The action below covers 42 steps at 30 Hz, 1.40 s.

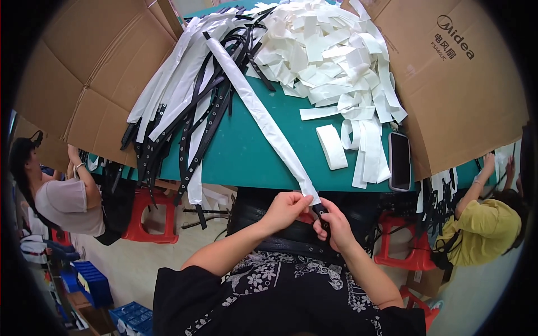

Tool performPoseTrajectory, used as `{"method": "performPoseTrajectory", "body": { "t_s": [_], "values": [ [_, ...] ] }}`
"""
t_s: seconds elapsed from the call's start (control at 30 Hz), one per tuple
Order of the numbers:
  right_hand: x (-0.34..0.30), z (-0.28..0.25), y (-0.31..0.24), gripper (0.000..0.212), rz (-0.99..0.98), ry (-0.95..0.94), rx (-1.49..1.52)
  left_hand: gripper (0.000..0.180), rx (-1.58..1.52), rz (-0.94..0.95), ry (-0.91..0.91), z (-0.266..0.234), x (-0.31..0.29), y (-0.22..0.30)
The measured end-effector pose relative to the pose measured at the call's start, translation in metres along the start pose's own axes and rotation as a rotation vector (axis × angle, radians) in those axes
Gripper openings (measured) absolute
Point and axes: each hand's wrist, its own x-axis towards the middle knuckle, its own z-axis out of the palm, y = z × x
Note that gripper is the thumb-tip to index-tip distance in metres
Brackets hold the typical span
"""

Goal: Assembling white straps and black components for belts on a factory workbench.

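Observation:
A black belt wrapped in a white strip [263, 120] runs slantwise from the belt pile down over the table's near edge. My left hand [287, 213] pinches the white wrapping close to its near end. Beside it, my right hand [334, 224] is closed round the bare black belt end [320, 209] that sticks out of the wrapping. To the left lies a heap of black belts with metal eyelets [212, 120], several of them wrapped in white [174, 73]. A big pile of loose white strips [330, 56] covers the far middle of the table.
The green table [252, 162] stands before me. Tall cardboard panels rise at its left [106, 73] and right [459, 89]. A phone [399, 161] and a folded white strip bundle [332, 147] lie near the front edge. People sit at both sides, near red stools [151, 221].

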Motion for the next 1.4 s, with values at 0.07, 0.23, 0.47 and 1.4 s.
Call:
{"method": "performPoseTrajectory", "body": {
  "t_s": [0.07,0.23,0.47,1.4],
  "values": [
    [0.004,0.004,0.004,0.048,-0.015,-0.013,0.033,0.029,-0.053,0.032,-0.103,0.020,-0.011,-0.007],
    [0.018,0.016,0.012,0.055,-0.051,-0.052,-0.446,0.019,0.655,0.149,0.190,0.004,-0.028,0.002],
    [0.115,0.089,-0.070,0.050,0.322,-0.490,-0.364,0.010,0.703,0.429,-0.084,-0.044,-0.079,0.024],
    [0.344,0.242,-0.249,0.037,-0.382,-0.622,-1.518,0.028,1.792,0.658,1.397,-0.374,-0.031,0.197]
  ]
}}
